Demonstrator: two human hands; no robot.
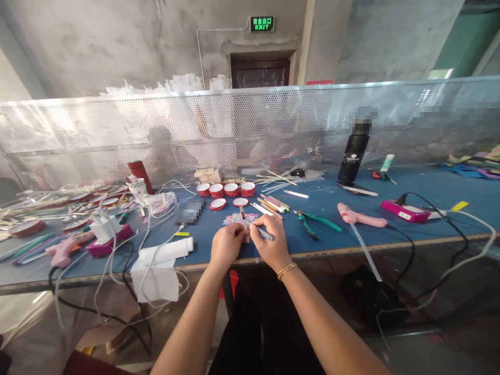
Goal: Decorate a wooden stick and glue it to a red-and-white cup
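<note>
Right hand (pixel 273 242) holding pen (pixel 264 233) — green sign (pixel 262 24) reads "安全出口 EXIT"

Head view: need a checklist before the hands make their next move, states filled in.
1. Wooden stick gripped by left hand: ok.
2. Pen gripped by right hand: ok.
3. Pen tip touching stick: cannot tell, fingers block it.
4. Green-handled pliers apart from both hands: ok, lying to the right.
5. Translucent rod by pink glue gun fully on table: not ok, overhangs front edge.
</note>
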